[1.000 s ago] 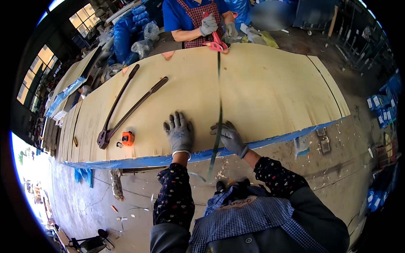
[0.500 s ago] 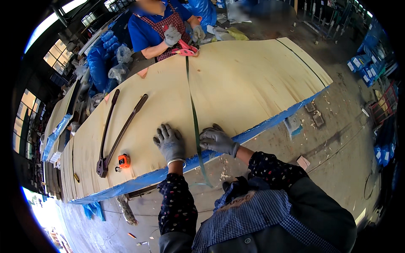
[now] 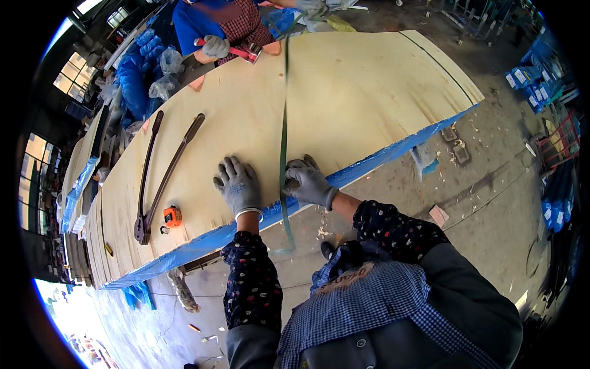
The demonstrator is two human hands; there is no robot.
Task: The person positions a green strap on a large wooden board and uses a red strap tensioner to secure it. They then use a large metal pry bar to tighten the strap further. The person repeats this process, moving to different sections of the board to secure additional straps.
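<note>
My left hand (image 3: 238, 184), in a grey glove, lies flat with fingers spread on the pale wooden sheet (image 3: 350, 104) that tops a wide stack. To its right, my gloved right hand (image 3: 310, 182) is curled at the green strap (image 3: 284, 138), fingers closed on the strap's edge near the front of the stack. The strap runs across the sheet, and its loose end hangs over the front edge. Opposite me, a co-worker's gloved hand (image 3: 215, 47) grips a red strapping tool (image 3: 247, 52), now apart from the strap; their other hand (image 3: 311, 7) is raised near the strap's far end.
Left of my hands lie a long-handled strap sealer (image 3: 142, 224) and an orange tape measure (image 3: 173, 216). Blue plastic film (image 3: 393, 146) wraps the stack's side. A second strap (image 3: 442, 67) crosses the right end. Wood scraps (image 3: 439, 215) litter the concrete floor.
The co-worker's red tool has come away from the strap and moved left, while their other hand has gone up to the right. The strap's far part now lifts. My hands remain in place.
</note>
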